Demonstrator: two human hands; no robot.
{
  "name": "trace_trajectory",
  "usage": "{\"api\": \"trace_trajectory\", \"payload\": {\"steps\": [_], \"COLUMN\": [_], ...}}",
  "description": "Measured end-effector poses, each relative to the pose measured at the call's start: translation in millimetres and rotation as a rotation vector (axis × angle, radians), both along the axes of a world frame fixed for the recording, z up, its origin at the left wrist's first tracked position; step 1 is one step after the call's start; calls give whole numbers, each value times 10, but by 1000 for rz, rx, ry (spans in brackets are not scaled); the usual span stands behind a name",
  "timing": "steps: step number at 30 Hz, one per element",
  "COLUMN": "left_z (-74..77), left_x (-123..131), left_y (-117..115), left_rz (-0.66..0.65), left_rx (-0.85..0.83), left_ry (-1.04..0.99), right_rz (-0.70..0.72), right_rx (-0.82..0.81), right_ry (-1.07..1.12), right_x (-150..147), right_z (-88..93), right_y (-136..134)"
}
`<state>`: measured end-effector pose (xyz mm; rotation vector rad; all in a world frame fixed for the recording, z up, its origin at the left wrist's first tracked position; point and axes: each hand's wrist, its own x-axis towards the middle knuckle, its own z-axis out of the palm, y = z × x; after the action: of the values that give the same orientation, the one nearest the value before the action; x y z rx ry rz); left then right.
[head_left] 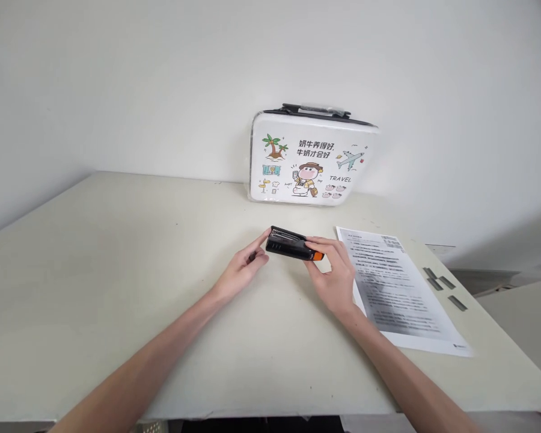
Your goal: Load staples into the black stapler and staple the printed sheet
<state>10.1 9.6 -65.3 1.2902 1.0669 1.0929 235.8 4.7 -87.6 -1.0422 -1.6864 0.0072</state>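
A black stapler (288, 245) with an orange part at its right end is held up over the table's middle, its metal inner rail showing along the top. Its right end is gripped by my right hand (336, 273), thumb below and fingers over the top. My left hand (240, 272) has forefinger and thumb on either side of the stapler's left end, with the other fingers curled and partly hidden. Just right of my right hand, and partly behind it, lies a printed sheet of paper (401, 288).
A white cartoon-printed case (282, 183) with a black handle stands against the wall at the back. Several small grey staple strips (457, 303) lie near the right edge of the pale table (130, 252). Another pale surface (523, 313) is beyond that edge.
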Motion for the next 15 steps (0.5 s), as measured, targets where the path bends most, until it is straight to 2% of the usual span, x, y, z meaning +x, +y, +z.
{"api": "trace_trajectory", "payload": {"steps": [3, 9, 15], "left_z": [-62, -115, -158], "left_x": [-50, -174, -208], "left_y": [64, 228, 279], "left_rz": [84, 203, 164], "left_rx": [-82, -316, -385], "left_ry": [-151, -687, -830], "right_rz": [0, 2, 117], "right_rx": [-109, -420, -614], "right_ry": [64, 246, 375], "right_x": [1, 64, -46], "right_z": [3, -66, -246], "right_y": [0, 84, 426]}}
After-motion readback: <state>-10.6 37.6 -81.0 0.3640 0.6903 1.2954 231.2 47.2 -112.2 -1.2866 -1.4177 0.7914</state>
